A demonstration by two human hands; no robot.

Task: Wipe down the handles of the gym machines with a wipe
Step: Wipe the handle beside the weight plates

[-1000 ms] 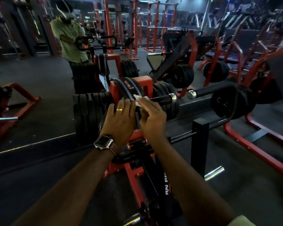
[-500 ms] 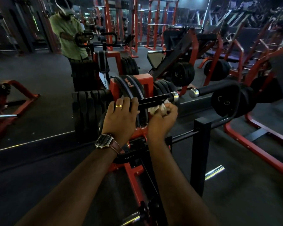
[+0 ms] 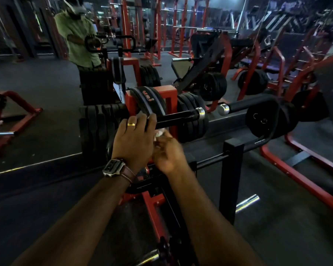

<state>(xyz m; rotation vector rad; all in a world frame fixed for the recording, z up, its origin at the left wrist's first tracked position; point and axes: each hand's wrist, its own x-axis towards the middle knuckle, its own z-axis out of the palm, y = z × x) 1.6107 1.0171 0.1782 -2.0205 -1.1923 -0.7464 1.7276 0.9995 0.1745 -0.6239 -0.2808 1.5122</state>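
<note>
Around us: dim gym, dark rubber floor (image 3: 46, 104), red racks, mirror. Belt (image 3: 150, 101) lettering unreadable. Our left hand (image 3: 135, 137) rests on black handle (image 3: 178, 118); right hand (image 3: 167, 152) pinches white wipe (image 3: 160, 133) just beneath handle.

Your wipe (image 3: 159, 133) looks like soft, crumpled white paper or cloth — which one is unclear. The handle (image 3: 176, 118) is glossy black, smooth, ending in a polished chrome cap (image 3: 201, 113). The weight plates (image 3: 192, 120) look like matt black rubber, the frame (image 3: 169, 96) like red-painted metal with a slight sheen. On your wrist, a metal-cased watch (image 3: 112, 167) sits on a brown leather strap — your ring (image 3: 131, 124) is shiny gold. The floor (image 3: 46, 89) is dull, dark and faintly textured.
</note>
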